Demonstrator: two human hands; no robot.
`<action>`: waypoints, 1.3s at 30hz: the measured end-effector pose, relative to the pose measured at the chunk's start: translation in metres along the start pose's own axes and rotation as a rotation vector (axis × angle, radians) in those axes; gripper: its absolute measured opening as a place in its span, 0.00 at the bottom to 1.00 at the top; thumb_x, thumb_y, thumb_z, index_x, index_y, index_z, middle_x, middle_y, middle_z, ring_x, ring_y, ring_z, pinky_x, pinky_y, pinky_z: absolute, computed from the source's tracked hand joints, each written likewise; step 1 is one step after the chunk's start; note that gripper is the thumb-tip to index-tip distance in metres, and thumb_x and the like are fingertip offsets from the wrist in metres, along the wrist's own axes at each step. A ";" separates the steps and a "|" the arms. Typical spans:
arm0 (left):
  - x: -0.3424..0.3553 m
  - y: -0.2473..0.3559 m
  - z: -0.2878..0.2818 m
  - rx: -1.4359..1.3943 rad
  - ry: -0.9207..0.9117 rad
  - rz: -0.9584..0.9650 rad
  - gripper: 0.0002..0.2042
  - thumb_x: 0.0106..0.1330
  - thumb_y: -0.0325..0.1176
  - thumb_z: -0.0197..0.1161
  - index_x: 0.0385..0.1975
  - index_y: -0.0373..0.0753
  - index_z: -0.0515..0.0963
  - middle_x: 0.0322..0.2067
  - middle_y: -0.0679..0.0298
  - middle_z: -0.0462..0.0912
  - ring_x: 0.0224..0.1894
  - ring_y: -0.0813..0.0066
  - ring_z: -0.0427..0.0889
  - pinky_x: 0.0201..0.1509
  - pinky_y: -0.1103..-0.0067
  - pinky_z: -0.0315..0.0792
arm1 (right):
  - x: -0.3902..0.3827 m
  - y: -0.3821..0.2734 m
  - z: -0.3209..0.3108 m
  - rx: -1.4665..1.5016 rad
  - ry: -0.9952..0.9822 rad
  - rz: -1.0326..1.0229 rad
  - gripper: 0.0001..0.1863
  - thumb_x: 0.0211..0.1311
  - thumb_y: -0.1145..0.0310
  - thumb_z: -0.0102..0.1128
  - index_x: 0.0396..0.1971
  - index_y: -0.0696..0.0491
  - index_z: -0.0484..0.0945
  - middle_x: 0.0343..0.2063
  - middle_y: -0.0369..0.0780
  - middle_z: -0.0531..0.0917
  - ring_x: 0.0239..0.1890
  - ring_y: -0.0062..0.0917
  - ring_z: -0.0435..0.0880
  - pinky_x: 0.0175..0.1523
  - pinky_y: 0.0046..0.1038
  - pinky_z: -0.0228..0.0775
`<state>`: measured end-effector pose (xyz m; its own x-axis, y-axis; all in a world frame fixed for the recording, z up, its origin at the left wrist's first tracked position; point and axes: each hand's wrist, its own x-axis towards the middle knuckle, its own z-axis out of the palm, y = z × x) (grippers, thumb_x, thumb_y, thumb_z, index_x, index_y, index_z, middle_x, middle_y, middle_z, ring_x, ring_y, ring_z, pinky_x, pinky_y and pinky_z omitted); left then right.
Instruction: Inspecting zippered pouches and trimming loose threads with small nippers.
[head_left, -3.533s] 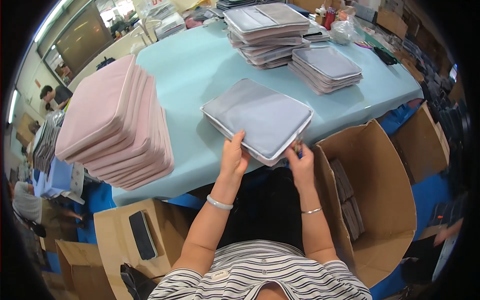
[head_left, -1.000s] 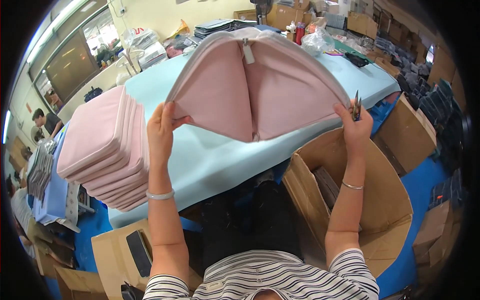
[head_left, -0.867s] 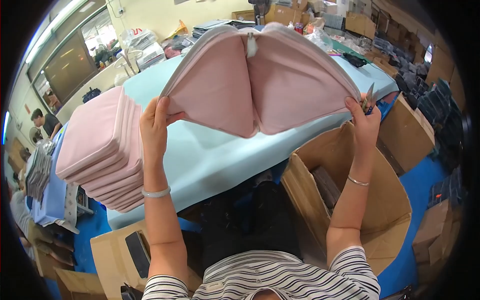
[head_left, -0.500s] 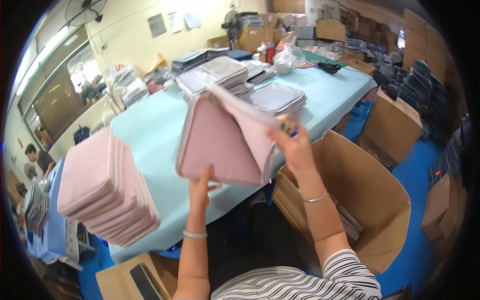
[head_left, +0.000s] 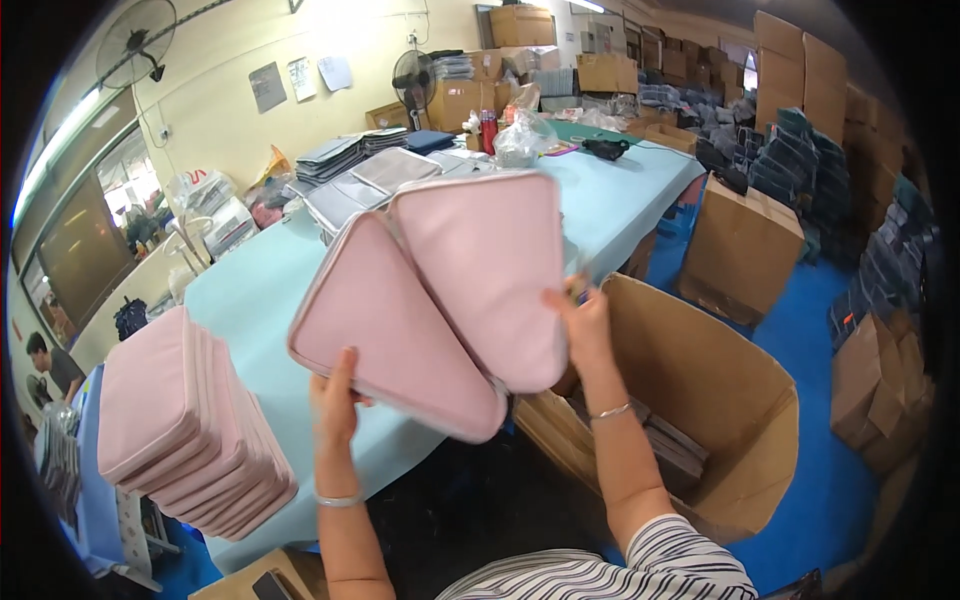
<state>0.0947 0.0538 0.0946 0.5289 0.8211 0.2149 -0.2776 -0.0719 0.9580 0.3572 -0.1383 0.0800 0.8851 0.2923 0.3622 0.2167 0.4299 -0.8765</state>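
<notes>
An opened pink zip case (head_left: pixel 470 270) is spread in two angled halves above the table. My left hand (head_left: pixel 338 400) is closed on the case's lower left edge, thumb over it. My right hand (head_left: pixel 585 325) grips the right half's edge and also holds a small cutting tool (head_left: pixel 578 292) with a coloured handle, blurred at the case's edge. To the left stands a tall stack of pink cases (head_left: pixel 155 390) on the light blue table (head_left: pixel 230 290). Behind the held case lie stacks of grey cases (head_left: pixel 335 195), partly hidden.
An open cardboard box (head_left: pixel 740 420) with bundles inside stands below right of the table. Another box (head_left: pixel 740 250) is farther right, beside bagged goods (head_left: pixel 815 180). A co-worker (head_left: pixel 55 362) bends at the far left. A fan (head_left: pixel 414 80) stands at the back.
The grey-sided case held earlier was opened to pink inside and raised wide; both hands have since come closer together, turning the halves. The view has swung, showing more wall and stock.
</notes>
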 end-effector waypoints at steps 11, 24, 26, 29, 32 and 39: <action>0.028 0.053 -0.059 0.411 0.071 0.206 0.12 0.62 0.39 0.61 0.28 0.35 0.74 0.17 0.72 0.71 0.16 0.87 0.64 0.19 0.86 0.58 | 0.061 -0.040 -0.055 -0.080 -0.120 -0.112 0.07 0.52 0.74 0.68 0.28 0.57 0.78 0.24 0.29 0.77 0.28 0.12 0.73 0.37 0.16 0.65; -0.021 0.031 -0.094 0.885 0.025 0.741 0.13 0.52 0.21 0.59 0.37 0.36 0.82 0.42 0.57 0.82 0.51 0.62 0.79 0.56 0.72 0.71 | 0.047 0.039 -0.052 -0.035 -0.341 0.166 0.20 0.60 0.70 0.60 0.51 0.61 0.72 0.37 0.38 0.82 0.38 0.19 0.80 0.42 0.21 0.74; -0.030 0.012 -0.104 0.997 -0.054 0.574 0.14 0.51 0.19 0.57 0.37 0.37 0.82 0.43 0.57 0.81 0.52 0.60 0.78 0.56 0.72 0.71 | 0.029 0.054 -0.051 -0.098 -0.373 0.314 0.19 0.60 0.73 0.60 0.51 0.61 0.72 0.36 0.38 0.82 0.35 0.18 0.81 0.39 0.21 0.74; -0.037 -0.015 -0.107 1.155 -0.130 0.262 0.14 0.54 0.21 0.54 0.39 0.38 0.81 0.46 0.57 0.80 0.51 0.60 0.78 0.54 0.76 0.71 | 0.021 0.092 -0.072 -0.223 -0.263 0.477 0.15 0.62 0.68 0.57 0.47 0.59 0.75 0.29 0.34 0.81 0.22 0.14 0.76 0.26 0.17 0.69; -0.036 -0.019 -0.107 1.177 -0.172 0.151 0.14 0.56 0.23 0.52 0.40 0.38 0.81 0.50 0.58 0.78 0.49 0.62 0.79 0.52 0.76 0.72 | 0.010 0.076 -0.083 -0.310 -0.369 0.720 0.14 0.65 0.55 0.53 0.32 0.51 0.77 0.17 0.26 0.72 0.11 0.07 0.56 0.14 0.15 0.41; -0.032 -0.011 -0.112 1.214 -0.229 0.084 0.18 0.58 0.23 0.50 0.47 0.43 0.79 0.54 0.58 0.75 0.49 0.60 0.79 0.53 0.76 0.72 | -0.011 0.058 -0.132 -0.256 -0.660 0.904 0.11 0.62 0.57 0.59 0.29 0.46 0.71 0.15 0.22 0.64 0.12 0.05 0.54 0.16 0.11 0.42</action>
<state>-0.0088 0.0915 0.0558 0.7074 0.6792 0.1956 0.5409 -0.6983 0.4688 0.4140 -0.2296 -0.0165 0.3876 0.8293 -0.4026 -0.2434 -0.3291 -0.9124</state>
